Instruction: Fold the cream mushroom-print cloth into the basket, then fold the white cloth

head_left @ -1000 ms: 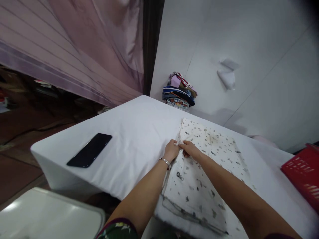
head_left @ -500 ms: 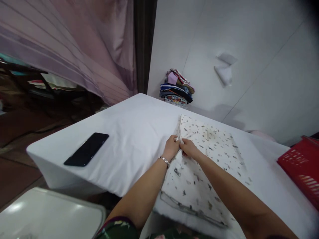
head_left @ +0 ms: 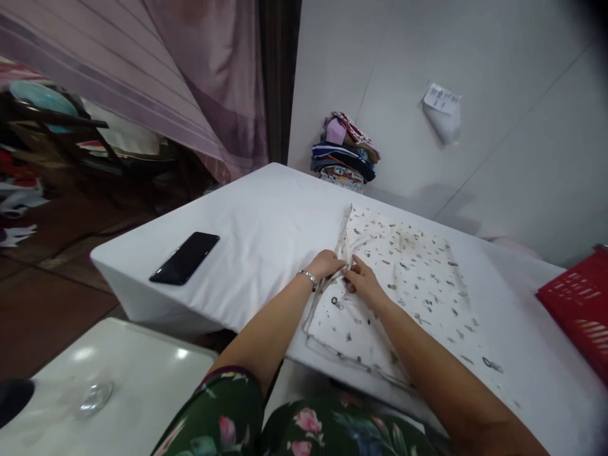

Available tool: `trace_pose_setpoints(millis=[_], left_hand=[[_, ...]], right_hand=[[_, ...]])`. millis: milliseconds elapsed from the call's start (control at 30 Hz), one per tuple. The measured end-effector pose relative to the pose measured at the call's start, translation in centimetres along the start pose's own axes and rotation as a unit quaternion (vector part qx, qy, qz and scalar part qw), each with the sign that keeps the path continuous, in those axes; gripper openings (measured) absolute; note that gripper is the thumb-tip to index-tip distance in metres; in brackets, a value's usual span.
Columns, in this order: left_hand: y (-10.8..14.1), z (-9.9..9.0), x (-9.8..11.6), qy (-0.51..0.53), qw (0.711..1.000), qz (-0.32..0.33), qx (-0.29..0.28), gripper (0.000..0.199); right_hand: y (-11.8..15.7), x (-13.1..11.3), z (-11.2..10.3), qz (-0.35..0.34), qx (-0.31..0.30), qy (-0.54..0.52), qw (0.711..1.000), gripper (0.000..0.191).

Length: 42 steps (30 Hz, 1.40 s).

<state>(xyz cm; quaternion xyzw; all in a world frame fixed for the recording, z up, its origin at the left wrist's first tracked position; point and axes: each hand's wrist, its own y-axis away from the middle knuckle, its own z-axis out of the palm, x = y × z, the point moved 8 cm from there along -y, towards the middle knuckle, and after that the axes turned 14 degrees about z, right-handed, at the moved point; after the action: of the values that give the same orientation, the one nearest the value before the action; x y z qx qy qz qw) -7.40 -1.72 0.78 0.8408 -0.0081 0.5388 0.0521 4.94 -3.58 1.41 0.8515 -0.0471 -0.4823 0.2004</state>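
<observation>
A white cloth with small dark prints [head_left: 418, 278] lies folded on the white-covered table [head_left: 256, 221]. At its left edge, my left hand [head_left: 327, 263], with a silver bracelet at the wrist, has its fingers closed on a gathered fold of the cloth. Just to the right, my right hand [head_left: 361, 278] pinches the same fold with thumb and fingers. The two hands nearly touch. Some fingertips are hidden in the fabric.
A black phone-like slab [head_left: 186, 258] lies on the table's left part. Folded clothes [head_left: 342, 155] are stacked by the wall. At the right edge stands a red basket [head_left: 577, 304]. A pale stool or chair seat [head_left: 137, 373] is at lower left, a pink curtain [head_left: 213, 76] above.
The view has shifted, showing more of the lower left. My hands remain at the cloth's left edge; my right hand's fingers have spread a little and the fold lies flatter.
</observation>
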Motion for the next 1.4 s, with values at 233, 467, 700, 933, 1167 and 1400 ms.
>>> trace_pose_setpoints(millis=[233, 467, 700, 933, 1167, 1400], left_hand=[[3.7, 0.0, 0.3, -0.048, 0.997, -0.034, -0.056, 0.028], [8.0, -0.9, -0.2, -0.036, 0.997, -0.025, -0.070, 0.047], [12.7, -3.3, -0.7, -0.006, 0.999, 0.029, 0.042, 0.033], [19.3, -3.4, -1.6, -0.068, 0.989, 0.014, 0.134, 0.021], [21.8, -1.0, 0.5, -0.236, 0.965, 0.035, 0.109, 0.023], [21.3, -0.8, 0.5, -0.262, 0.959, -0.012, 0.104, 0.016]], right_hand=[[5.1, -0.9, -1.7, -0.143, 0.079, 0.077, 0.984, 0.049], [15.1, 0.4, 3.0, -0.321, 0.001, 0.252, 0.913, 0.050], [16.0, 2.1, 4.0, -0.369, 0.011, 0.301, 0.879, 0.022], [14.4, 1.9, 2.5, -0.305, -0.042, 0.162, 0.938, 0.019], [12.9, 2.9, 1.3, -0.211, -0.028, 0.073, 0.974, 0.020], [14.5, 1.8, 2.7, -0.301, -0.037, 0.145, 0.942, 0.020]])
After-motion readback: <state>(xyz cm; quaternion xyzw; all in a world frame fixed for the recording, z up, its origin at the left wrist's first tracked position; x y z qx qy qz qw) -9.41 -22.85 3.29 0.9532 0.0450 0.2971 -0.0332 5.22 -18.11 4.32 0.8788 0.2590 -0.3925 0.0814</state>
